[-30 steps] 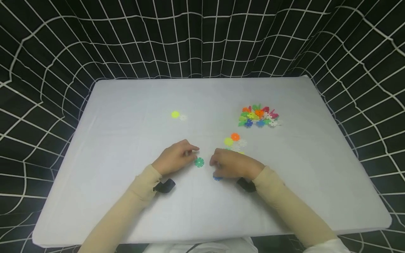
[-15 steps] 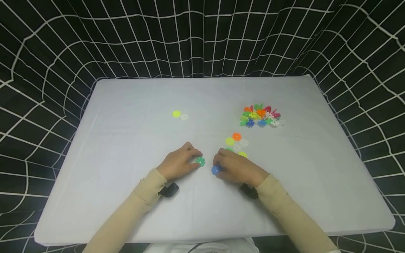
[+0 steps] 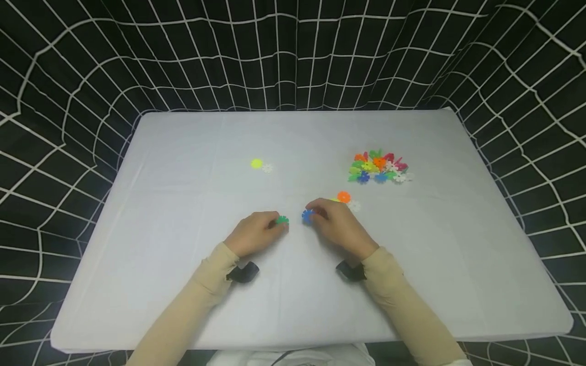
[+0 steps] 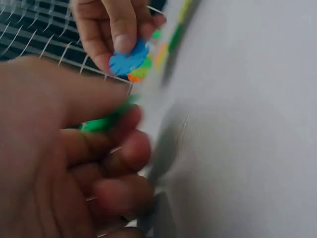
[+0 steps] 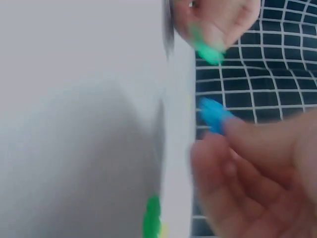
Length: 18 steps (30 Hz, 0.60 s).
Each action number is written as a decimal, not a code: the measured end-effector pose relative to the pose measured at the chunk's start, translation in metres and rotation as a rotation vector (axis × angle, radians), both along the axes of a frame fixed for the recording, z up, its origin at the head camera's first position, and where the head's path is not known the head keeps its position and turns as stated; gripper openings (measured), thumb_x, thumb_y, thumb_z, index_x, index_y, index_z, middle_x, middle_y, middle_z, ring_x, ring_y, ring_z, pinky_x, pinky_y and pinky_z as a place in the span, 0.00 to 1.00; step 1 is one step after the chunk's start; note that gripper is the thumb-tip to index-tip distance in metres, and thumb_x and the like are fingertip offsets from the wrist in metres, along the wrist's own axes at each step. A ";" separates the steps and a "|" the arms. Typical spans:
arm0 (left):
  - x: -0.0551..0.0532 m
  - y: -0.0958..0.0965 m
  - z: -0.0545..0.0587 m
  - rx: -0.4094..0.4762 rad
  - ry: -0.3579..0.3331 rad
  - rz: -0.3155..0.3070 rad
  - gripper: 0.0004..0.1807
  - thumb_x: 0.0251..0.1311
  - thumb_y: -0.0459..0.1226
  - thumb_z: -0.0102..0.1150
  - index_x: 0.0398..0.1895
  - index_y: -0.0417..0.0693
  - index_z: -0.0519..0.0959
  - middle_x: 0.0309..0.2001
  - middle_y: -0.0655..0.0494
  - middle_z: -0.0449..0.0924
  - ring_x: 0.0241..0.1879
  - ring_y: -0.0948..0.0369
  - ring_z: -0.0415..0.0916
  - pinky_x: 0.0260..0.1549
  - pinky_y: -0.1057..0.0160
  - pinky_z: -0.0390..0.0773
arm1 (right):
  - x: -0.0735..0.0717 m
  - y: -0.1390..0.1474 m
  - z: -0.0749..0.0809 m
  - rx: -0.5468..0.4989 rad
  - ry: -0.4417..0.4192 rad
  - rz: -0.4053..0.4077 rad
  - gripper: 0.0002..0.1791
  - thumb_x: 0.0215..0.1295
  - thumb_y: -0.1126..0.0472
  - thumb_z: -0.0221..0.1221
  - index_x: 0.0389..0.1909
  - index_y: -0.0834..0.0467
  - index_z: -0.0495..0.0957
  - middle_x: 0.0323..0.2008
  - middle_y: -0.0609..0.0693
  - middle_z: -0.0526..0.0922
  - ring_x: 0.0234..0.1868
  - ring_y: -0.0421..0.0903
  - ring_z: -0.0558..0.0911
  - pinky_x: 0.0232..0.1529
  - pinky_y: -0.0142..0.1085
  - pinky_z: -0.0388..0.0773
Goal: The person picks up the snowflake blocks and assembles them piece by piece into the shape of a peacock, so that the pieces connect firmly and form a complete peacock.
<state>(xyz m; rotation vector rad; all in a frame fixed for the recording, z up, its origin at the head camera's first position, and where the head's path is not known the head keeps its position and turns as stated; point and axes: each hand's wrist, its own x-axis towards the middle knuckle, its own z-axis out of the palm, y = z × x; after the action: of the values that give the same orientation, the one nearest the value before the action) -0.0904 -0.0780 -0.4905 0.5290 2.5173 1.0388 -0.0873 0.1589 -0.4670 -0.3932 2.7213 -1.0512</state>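
Observation:
My left hand [image 3: 256, 234] pinches a green notched disc [image 3: 282, 219] between thumb and fingers; the left wrist view shows that green disc [image 4: 99, 123] blurred and partly covered by the fingers. Across a small gap, my right hand [image 3: 339, 223] pinches a blue notched disc [image 3: 307, 216] by its edge. This blue disc [image 4: 129, 59] is seen almost face-on in the left wrist view and more edge-on in the right wrist view. The two discs face each other, apart, over the middle of the white table.
Behind the right hand lie an orange disc [image 3: 344, 196], a white disc [image 3: 354, 205] and a partly hidden yellow one. A mixed pile of discs [image 3: 377, 166] sits farther back right. A yellow disc [image 3: 257, 163] and a white one [image 3: 267, 168] lie back left on the white table [image 3: 183, 152].
The green disc, earlier flat by my left fingertips, is now pinched and tilted. My right hand has carried the blue disc away from my body, covering some loose discs.

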 end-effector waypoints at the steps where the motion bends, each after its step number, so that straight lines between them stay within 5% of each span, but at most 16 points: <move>1: -0.001 0.000 0.000 0.069 -0.061 0.031 0.18 0.77 0.48 0.47 0.28 0.49 0.72 0.24 0.61 0.66 0.24 0.64 0.62 0.25 0.68 0.65 | 0.000 -0.001 -0.001 -0.056 -0.002 -0.026 0.12 0.70 0.64 0.60 0.52 0.57 0.81 0.44 0.53 0.88 0.43 0.49 0.83 0.48 0.46 0.83; 5: -0.004 0.007 -0.001 0.403 -0.349 0.194 0.20 0.78 0.48 0.36 0.32 0.47 0.71 0.22 0.62 0.66 0.19 0.65 0.59 0.19 0.70 0.61 | -0.001 -0.006 -0.002 -0.298 -0.070 -0.115 0.08 0.71 0.64 0.61 0.48 0.57 0.80 0.40 0.56 0.88 0.37 0.50 0.85 0.40 0.37 0.84; 8: -0.003 0.013 -0.002 0.547 -0.460 0.289 0.19 0.76 0.47 0.36 0.34 0.46 0.72 0.19 0.62 0.65 0.15 0.66 0.56 0.13 0.71 0.57 | 0.000 -0.011 -0.001 -0.403 -0.100 -0.132 0.06 0.71 0.65 0.61 0.46 0.58 0.79 0.38 0.59 0.88 0.36 0.53 0.87 0.36 0.33 0.83; 18: 0.004 0.019 -0.006 0.630 -0.451 0.298 0.17 0.77 0.45 0.35 0.33 0.48 0.70 0.19 0.63 0.62 0.15 0.65 0.53 0.13 0.71 0.55 | 0.005 -0.018 -0.005 -0.343 0.025 -0.111 0.05 0.69 0.64 0.63 0.43 0.56 0.79 0.36 0.55 0.90 0.30 0.47 0.80 0.26 0.30 0.71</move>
<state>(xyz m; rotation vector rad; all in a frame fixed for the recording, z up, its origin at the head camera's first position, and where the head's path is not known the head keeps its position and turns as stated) -0.0867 -0.0589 -0.4968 0.0480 1.8785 1.8429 -0.0823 0.1405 -0.4718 -0.3099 2.6078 -1.5601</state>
